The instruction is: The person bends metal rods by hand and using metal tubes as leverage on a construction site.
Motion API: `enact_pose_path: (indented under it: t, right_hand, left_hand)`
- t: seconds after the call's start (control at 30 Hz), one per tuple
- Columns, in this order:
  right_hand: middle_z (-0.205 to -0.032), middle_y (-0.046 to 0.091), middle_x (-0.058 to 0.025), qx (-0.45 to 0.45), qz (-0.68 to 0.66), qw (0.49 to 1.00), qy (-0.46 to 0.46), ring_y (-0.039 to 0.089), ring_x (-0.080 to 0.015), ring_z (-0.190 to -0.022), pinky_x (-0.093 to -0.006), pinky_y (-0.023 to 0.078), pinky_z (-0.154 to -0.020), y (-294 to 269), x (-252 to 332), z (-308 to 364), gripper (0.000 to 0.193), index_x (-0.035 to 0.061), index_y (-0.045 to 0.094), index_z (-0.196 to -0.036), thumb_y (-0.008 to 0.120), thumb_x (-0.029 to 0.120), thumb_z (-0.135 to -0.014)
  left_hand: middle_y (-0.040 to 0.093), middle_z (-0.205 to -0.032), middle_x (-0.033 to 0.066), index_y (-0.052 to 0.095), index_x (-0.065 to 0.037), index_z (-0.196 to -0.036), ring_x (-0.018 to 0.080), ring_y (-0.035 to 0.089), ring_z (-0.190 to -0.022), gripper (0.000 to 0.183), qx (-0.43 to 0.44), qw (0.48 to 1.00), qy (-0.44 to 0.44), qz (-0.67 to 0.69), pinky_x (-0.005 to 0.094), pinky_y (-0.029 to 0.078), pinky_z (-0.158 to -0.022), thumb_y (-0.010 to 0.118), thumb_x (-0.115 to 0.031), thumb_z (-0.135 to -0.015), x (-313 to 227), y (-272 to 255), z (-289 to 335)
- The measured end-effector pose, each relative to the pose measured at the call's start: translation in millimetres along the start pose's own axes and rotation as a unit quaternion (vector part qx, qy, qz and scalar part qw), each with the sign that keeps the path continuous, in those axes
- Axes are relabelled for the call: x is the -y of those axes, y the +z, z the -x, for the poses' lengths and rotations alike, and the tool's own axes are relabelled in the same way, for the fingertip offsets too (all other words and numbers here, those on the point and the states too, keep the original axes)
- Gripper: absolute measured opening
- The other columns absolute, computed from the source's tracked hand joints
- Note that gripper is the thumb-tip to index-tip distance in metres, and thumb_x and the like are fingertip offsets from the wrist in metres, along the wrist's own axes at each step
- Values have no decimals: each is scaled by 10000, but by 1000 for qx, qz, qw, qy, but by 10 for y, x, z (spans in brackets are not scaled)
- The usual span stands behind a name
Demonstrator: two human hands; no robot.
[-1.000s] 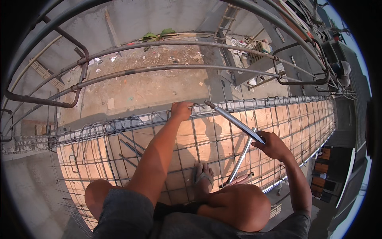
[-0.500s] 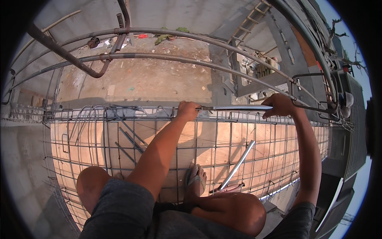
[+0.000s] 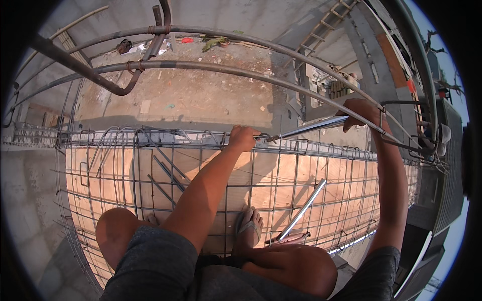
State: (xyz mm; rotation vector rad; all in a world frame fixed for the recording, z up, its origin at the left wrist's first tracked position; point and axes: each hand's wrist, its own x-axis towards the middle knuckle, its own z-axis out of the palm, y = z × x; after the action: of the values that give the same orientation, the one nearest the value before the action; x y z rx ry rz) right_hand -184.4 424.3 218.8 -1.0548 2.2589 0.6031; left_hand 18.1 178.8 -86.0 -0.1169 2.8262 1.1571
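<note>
The rebar mesh [image 3: 211, 195] fills the middle and lower part of the frame, a grid of thin steel bars laid over orange-brown formwork boards [image 3: 281, 185], with my knees and shorts at the bottom edge and my sandalled foot [image 3: 247, 227] standing on the grid at lower centre. Above it, across the upper half, curved scaffold pipes [image 3: 216, 67] arc over bare dusty ground. A second shiny metal tube [image 3: 303, 209] lies loose on the mesh, right of centre, just beside my foot. My right hand [image 3: 362, 113], at upper right, is closed around the far end of a long shiny metal tube [image 3: 309, 127], fingers wrapped tight on it. That tube runs down-left to the centre of the frame, where my left hand [image 3: 244, 138] rests at the mesh's top edge, fingers curled shut over a bar and meeting the tube's tip.
</note>
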Motion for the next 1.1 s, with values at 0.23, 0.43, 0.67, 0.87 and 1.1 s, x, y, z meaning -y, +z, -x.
enact_pose_path:
  t: [0.23,0.43,0.67,0.87,1.1]
  right_hand:
    - [-850,731,-108,-19,66,998,15,703,-275,-849,-410,541,-772,4,-34,-79,430,141,766,-1046,857,270,-646]
    - [-977,734,-115,-71,-20,993,96,679,-313,-1009,-429,524,-890,281,216,318,404,144,764,-1025,835,308,-661]
    - [-668,699,-108,153,-40,972,174,705,-214,-644,-372,558,-632,23,-57,321,514,50,770,-854,844,527,-678]
    - [-673,690,-119,152,-92,978,106,681,-247,-628,-404,544,-633,1021,-515,551,529,28,764,-836,820,538,-709]
    - [-605,635,-103,190,-235,940,159,642,-212,-549,-364,508,-553,1293,-58,787,542,-20,691,-786,793,511,-768]
  left_hand:
    - [731,-1026,97,766,-286,-1095,320,681,-935,390,37,999,-28,-2,415,537,-836,639,-91,-782,-109,-75,1]
    - [731,-1000,103,760,-301,-1108,318,683,-933,413,6,1000,-3,-9,419,531,-848,638,-84,-779,47,6,12]
    - [729,-1051,87,744,-299,-1140,316,667,-1002,395,32,999,14,-25,429,504,-896,625,-128,-804,16,57,-6]
    - [727,-1089,69,755,-291,-1106,270,653,-1072,276,49,998,0,-25,424,410,-999,663,-243,-850,-195,126,-66]
    - [735,-1072,68,762,-268,-1087,260,653,-1084,253,31,999,-24,-12,463,310,-1097,722,-339,-848,54,172,-42]
